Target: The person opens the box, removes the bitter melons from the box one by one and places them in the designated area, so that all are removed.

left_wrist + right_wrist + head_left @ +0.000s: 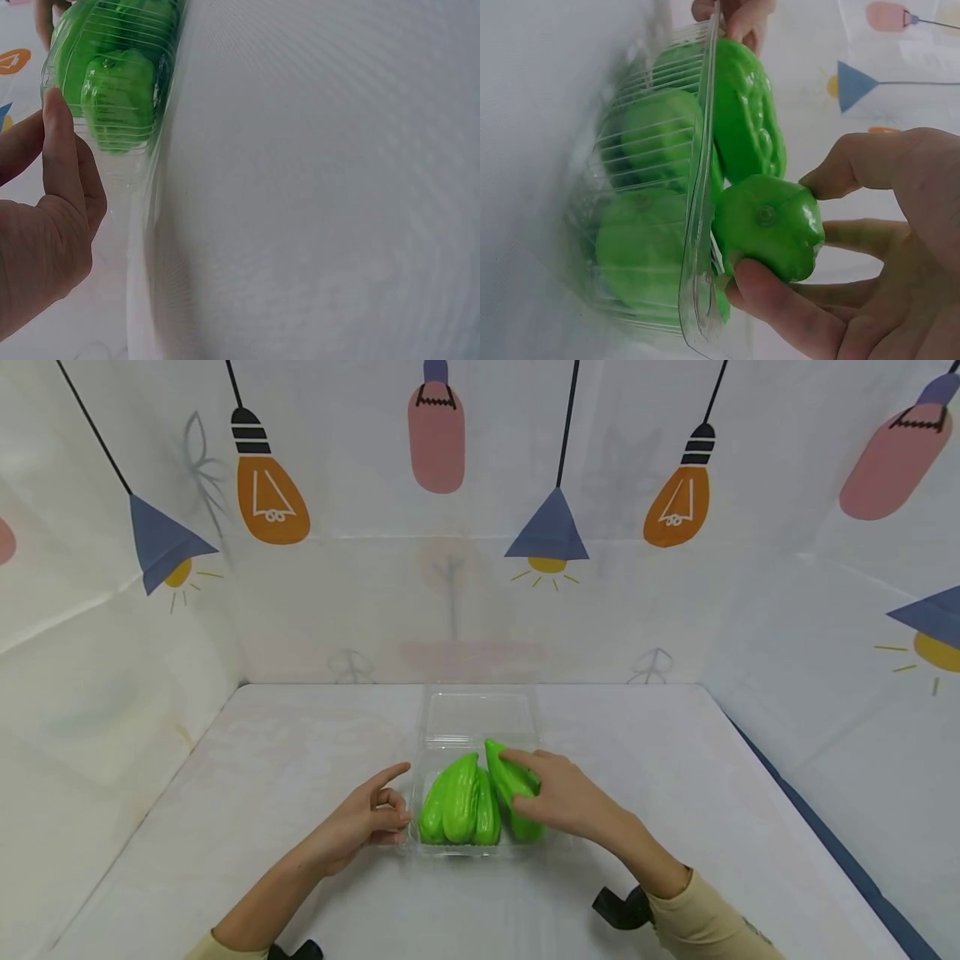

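Note:
A clear plastic container [461, 852] lies on the table with its lid [480, 717] folded back. Inside it are several bright green, bumpy bitter melons [460, 799], side by side. My right hand [562, 789] grips another bitter melon [769, 225] between thumb and fingers; it leans at the right end of the container, its end above the rim in the right wrist view. At the left wall, my left hand [365, 821] holds the container's edge, index finger stretched out. The left wrist view shows its fingertips [56, 112] at the clear side; their exact grip is partly hidden.
The white table [322, 735] carries the container near its middle. A white sheet [480, 593] printed with lamps and bulbs hangs behind and along both sides. Black straps [624, 908] are at both wrists.

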The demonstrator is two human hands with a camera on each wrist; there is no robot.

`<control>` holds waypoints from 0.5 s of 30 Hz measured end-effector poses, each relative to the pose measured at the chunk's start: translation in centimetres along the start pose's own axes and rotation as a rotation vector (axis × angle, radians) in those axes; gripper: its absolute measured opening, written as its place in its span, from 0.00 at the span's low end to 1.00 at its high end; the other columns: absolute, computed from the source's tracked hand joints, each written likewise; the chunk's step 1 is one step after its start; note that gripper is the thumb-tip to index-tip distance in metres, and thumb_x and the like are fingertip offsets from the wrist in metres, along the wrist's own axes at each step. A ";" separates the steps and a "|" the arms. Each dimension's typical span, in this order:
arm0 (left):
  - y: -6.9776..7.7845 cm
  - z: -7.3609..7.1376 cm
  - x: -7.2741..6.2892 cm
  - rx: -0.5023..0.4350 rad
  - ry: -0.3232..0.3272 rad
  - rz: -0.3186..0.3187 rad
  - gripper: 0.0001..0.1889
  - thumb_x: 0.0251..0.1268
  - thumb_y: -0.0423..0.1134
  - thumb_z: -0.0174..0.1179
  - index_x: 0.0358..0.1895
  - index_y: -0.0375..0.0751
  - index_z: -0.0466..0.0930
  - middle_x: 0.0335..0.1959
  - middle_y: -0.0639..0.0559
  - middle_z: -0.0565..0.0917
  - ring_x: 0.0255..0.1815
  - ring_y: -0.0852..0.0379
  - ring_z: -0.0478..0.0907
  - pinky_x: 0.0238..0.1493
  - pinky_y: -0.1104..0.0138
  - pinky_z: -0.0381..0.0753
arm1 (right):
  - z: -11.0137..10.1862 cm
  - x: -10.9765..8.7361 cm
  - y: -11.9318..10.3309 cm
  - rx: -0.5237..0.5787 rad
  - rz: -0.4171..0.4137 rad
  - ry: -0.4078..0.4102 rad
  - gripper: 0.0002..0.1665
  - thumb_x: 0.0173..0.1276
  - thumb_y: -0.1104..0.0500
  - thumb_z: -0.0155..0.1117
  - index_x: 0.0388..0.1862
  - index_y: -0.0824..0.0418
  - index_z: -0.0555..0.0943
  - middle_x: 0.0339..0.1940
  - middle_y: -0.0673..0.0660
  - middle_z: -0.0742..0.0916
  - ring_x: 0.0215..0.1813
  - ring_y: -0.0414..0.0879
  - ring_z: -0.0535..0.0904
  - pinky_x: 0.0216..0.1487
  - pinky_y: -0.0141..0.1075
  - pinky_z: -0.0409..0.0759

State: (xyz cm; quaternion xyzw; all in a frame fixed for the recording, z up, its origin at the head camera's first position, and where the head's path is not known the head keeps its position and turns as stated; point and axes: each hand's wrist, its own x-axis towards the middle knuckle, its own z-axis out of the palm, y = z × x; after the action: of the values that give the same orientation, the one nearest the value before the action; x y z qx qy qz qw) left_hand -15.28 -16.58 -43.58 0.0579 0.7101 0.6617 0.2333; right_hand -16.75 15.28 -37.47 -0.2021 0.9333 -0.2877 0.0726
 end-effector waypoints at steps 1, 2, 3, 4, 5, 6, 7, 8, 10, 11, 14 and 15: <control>0.0 0.0 0.0 0.000 0.000 0.001 0.45 0.65 0.35 0.64 0.80 0.47 0.45 0.37 0.51 0.73 0.32 0.59 0.79 0.37 0.69 0.86 | -0.1 0.0 0.0 -0.001 -0.010 0.003 0.40 0.56 0.56 0.63 0.72 0.47 0.71 0.60 0.54 0.82 0.40 0.44 0.74 0.34 0.35 0.74; 0.0 0.0 0.0 -0.001 0.000 0.001 0.45 0.65 0.34 0.64 0.80 0.47 0.45 0.37 0.51 0.73 0.32 0.59 0.79 0.37 0.69 0.86 | -0.2 0.0 0.0 -0.005 -0.022 0.008 0.40 0.56 0.56 0.63 0.72 0.48 0.72 0.61 0.54 0.82 0.42 0.44 0.74 0.37 0.36 0.74; 0.0 0.0 0.0 -0.001 -0.001 0.002 0.45 0.65 0.34 0.63 0.80 0.47 0.45 0.37 0.51 0.73 0.32 0.59 0.79 0.37 0.68 0.86 | -0.2 0.1 0.1 -0.009 -0.036 0.012 0.40 0.57 0.56 0.63 0.72 0.49 0.72 0.62 0.54 0.82 0.43 0.44 0.74 0.39 0.36 0.74; 0.0 0.0 0.0 -0.003 -0.002 0.003 0.45 0.65 0.34 0.63 0.80 0.47 0.45 0.37 0.51 0.73 0.32 0.59 0.79 0.38 0.68 0.86 | -0.3 0.1 0.1 -0.015 -0.048 0.016 0.39 0.57 0.56 0.63 0.72 0.50 0.72 0.62 0.53 0.82 0.44 0.44 0.74 0.41 0.36 0.74; 0.0 0.0 0.0 -0.004 -0.002 0.004 0.45 0.66 0.34 0.63 0.80 0.47 0.45 0.37 0.51 0.73 0.32 0.59 0.79 0.38 0.68 0.86 | -0.3 0.2 0.2 -0.019 -0.060 0.019 0.39 0.57 0.56 0.62 0.72 0.50 0.72 0.63 0.52 0.82 0.45 0.43 0.74 0.42 0.36 0.74; 0.0 0.0 0.0 -0.004 -0.002 0.003 0.45 0.66 0.34 0.63 0.80 0.47 0.45 0.37 0.51 0.73 0.32 0.59 0.79 0.38 0.68 0.86 | -0.4 0.3 0.2 -0.018 -0.067 0.020 0.39 0.58 0.56 0.62 0.72 0.50 0.72 0.64 0.51 0.82 0.42 0.42 0.74 0.41 0.35 0.73; 0.0 0.0 0.0 -0.005 -0.002 0.004 0.45 0.66 0.34 0.63 0.80 0.47 0.45 0.37 0.51 0.73 0.32 0.59 0.79 0.38 0.68 0.86 | -0.5 0.3 0.2 -0.012 -0.066 0.018 0.39 0.58 0.56 0.62 0.72 0.50 0.72 0.64 0.50 0.82 0.39 0.41 0.74 0.39 0.35 0.74; 0.0 0.1 0.0 -0.005 -0.002 0.004 0.44 0.66 0.33 0.63 0.80 0.47 0.45 0.37 0.51 0.72 0.32 0.59 0.78 0.38 0.68 0.86 | -0.6 0.4 0.3 -0.003 -0.063 0.017 0.38 0.58 0.56 0.62 0.72 0.50 0.71 0.63 0.49 0.82 0.35 0.40 0.74 0.35 0.34 0.74; 0.0 0.1 -0.1 -0.006 -0.002 0.006 0.44 0.66 0.33 0.63 0.80 0.47 0.45 0.37 0.51 0.72 0.33 0.59 0.78 0.38 0.68 0.86 | -0.8 0.5 0.3 0.025 -0.051 0.011 0.38 0.59 0.56 0.62 0.72 0.49 0.71 0.59 0.50 0.84 0.28 0.39 0.72 0.28 0.33 0.73; 0.0 0.1 -0.1 -0.006 -0.002 0.006 0.44 0.66 0.34 0.63 0.80 0.47 0.45 0.37 0.51 0.72 0.33 0.59 0.78 0.38 0.68 0.86 | -0.9 0.5 0.4 0.042 -0.044 0.008 0.38 0.60 0.56 0.61 0.72 0.48 0.71 0.57 0.51 0.84 0.26 0.39 0.71 0.25 0.33 0.72; 0.1 0.1 -0.1 -0.008 -0.002 0.008 0.44 0.66 0.33 0.62 0.80 0.47 0.45 0.38 0.51 0.72 0.33 0.59 0.78 0.38 0.69 0.86 | -1.3 0.7 0.5 0.076 -0.036 0.015 0.38 0.61 0.56 0.61 0.73 0.48 0.70 0.50 0.52 0.85 0.25 0.39 0.74 0.22 0.32 0.73; 0.1 0.1 -0.2 -0.008 -0.003 0.009 0.44 0.67 0.33 0.62 0.80 0.47 0.45 0.38 0.51 0.72 0.33 0.59 0.78 0.38 0.69 0.86 | -1.4 0.7 0.5 0.083 -0.038 0.021 0.37 0.61 0.56 0.61 0.73 0.48 0.70 0.50 0.53 0.85 0.25 0.39 0.74 0.21 0.32 0.73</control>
State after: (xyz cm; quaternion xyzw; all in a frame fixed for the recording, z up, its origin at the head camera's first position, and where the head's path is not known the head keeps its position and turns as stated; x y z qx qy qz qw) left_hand -15.11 -16.52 -43.47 0.0612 0.7068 0.6656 0.2318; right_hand -17.95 16.10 -36.61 -0.2138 0.9173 -0.3294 0.0656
